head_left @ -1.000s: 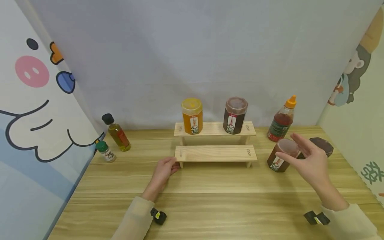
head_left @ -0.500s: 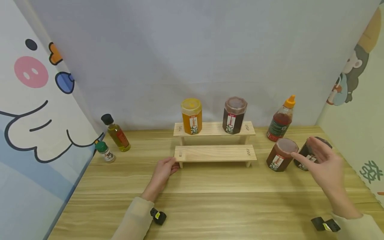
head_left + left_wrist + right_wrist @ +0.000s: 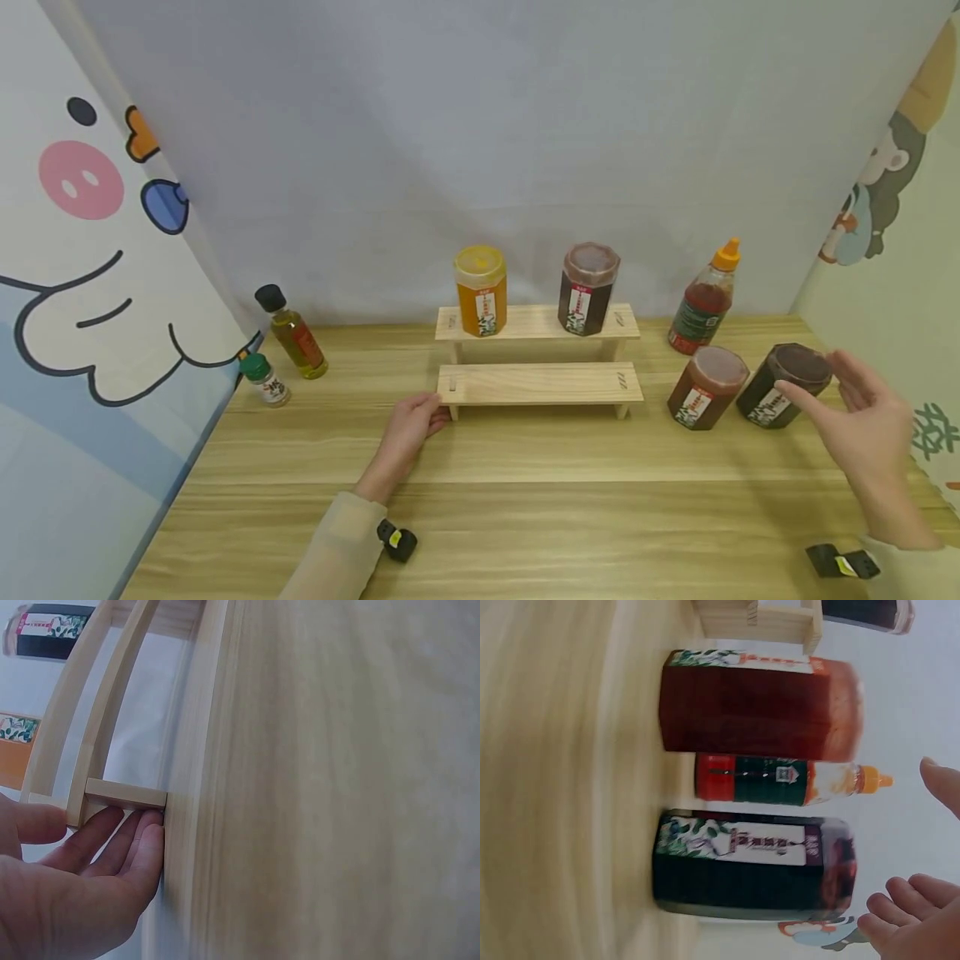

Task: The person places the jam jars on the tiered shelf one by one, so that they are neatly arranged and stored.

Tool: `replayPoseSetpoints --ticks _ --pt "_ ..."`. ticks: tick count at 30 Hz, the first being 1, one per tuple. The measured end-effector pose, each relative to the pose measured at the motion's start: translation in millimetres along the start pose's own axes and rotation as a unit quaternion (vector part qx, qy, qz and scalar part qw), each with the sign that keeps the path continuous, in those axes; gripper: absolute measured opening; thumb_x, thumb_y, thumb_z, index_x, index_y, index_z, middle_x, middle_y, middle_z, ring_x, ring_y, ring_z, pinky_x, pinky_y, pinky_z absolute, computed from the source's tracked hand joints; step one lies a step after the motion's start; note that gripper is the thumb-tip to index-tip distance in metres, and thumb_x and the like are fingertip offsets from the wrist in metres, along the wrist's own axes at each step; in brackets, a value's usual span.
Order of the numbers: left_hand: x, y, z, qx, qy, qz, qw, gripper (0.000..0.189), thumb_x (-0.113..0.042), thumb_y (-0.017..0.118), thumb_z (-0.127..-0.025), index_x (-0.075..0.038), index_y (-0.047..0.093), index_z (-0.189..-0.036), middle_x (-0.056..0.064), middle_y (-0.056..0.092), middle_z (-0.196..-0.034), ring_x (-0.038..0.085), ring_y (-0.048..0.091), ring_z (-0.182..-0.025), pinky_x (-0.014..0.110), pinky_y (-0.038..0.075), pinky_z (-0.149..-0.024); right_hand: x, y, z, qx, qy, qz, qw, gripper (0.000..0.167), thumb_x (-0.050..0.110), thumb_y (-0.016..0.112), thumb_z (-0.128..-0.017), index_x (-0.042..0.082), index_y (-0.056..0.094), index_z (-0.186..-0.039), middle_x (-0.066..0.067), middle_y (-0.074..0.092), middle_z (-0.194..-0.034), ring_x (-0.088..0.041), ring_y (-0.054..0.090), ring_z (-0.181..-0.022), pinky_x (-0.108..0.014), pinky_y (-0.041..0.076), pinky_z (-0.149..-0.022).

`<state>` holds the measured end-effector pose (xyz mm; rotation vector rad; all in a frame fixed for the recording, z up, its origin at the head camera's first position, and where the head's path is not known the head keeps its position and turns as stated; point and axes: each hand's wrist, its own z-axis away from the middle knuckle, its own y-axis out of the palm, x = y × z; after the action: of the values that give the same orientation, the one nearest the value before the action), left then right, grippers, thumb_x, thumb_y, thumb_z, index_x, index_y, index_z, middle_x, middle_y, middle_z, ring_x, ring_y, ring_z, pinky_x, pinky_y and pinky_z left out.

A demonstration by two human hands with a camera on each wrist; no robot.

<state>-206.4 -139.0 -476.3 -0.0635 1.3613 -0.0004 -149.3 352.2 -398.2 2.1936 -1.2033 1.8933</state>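
My left hand (image 3: 408, 427) grips the left end of the two-step wooden shelf (image 3: 536, 383). In the left wrist view its thumb lies at the board's edge and its fingers (image 3: 142, 855) curl under, against the short leg. On the upper step stand an orange-yellow jar (image 3: 482, 304) and a dark purple jar (image 3: 585, 300). To the right, my right hand (image 3: 866, 429) is spread beside a dark, nearly black jar (image 3: 772, 396), thumb overlapping its front in the head view. The right wrist view shows a gap between that hand and the dark jar's lid (image 3: 844, 866). A reddish-brown jar (image 3: 697, 400) stands just left of it.
Behind the two right-hand jars is a red sauce bottle (image 3: 697, 317) with an orange tip. At the far left stand an oil bottle (image 3: 296, 337) and a green-capped seasoning bottle (image 3: 266, 385). A pale curtain (image 3: 375, 167) closes off the back of the table (image 3: 525, 533).
My right hand has moved right, from in front of the reddish-brown jar to the near right side of the dark jar, uncovering both. My left hand has stayed on the shelf.
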Motion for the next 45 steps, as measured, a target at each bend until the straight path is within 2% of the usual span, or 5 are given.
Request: replayPoseSetpoints --ticks 19,25,31,38,45 --pt "-0.8 0.4 0.6 -0.001 0.004 0.003 1.0000 0.034 -0.011 0.045 -0.102 0.016 0.055 -0.120 0.026 0.061 -0.110 0.030 0.060 -0.102 0.037 0.051 -0.089 -38.7 0.6 -11.4 0.073 0.040 0.034 0.9960 0.094 0.031 0.073 -0.085 0.001 0.014 -0.151 -0.024 0.023 -0.149 -0.039 0.024 -0.135 -0.041 0.024 -0.110" --pt "-1.4 0.7 1.8 0.002 0.006 0.001 1.0000 0.035 -0.012 0.045 -0.102 0.017 0.054 -0.121 0.027 0.061 -0.110 0.033 0.060 -0.103 0.038 0.051 -0.088 -50.2 2.7 -19.2 0.101 0.048 0.015 0.9936 0.081 0.029 0.075 -0.085 0.013 0.030 -0.150 -0.017 0.035 -0.146 -0.020 0.037 -0.132 -0.029 0.029 -0.108" --pt "-1.0 -0.8 1.8 0.004 0.006 -0.008 0.9999 0.037 -0.013 0.044 -0.102 0.016 0.053 -0.123 0.026 0.060 -0.112 0.033 0.060 -0.104 0.038 0.051 -0.090 -57.4 4.4 -23.4 0.101 0.053 0.011 0.9934 0.077 0.028 0.077 -0.083 0.011 0.038 -0.147 -0.011 0.043 -0.142 -0.005 0.046 -0.121 -0.005 0.037 -0.086" --pt "0.1 -1.9 1.6 0.009 0.009 -0.013 0.9998 0.037 -0.015 0.044 -0.102 0.015 0.053 -0.124 0.025 0.060 -0.113 0.033 0.059 -0.104 0.040 0.050 -0.091 -65.3 6.8 -26.7 0.112 0.028 0.002 0.9933 0.041 0.026 0.081 -0.078 0.027 0.056 -0.111 0.026 0.055 -0.089 0.007 0.051 -0.082 -0.007 0.041 -0.065" --pt "0.2 -1.0 1.8 0.000 0.008 -0.011 0.9999 0.036 -0.013 0.045 -0.102 0.015 0.054 -0.122 0.025 0.060 -0.112 0.031 0.060 -0.103 0.038 0.051 -0.089 -65.2 11.8 -30.1 0.110 0.043 0.041 0.9921 0.052 0.032 0.082 -0.077 0.005 0.058 -0.114 0.030 0.053 -0.078 0.009 0.049 -0.076 -0.009 0.039 -0.062"
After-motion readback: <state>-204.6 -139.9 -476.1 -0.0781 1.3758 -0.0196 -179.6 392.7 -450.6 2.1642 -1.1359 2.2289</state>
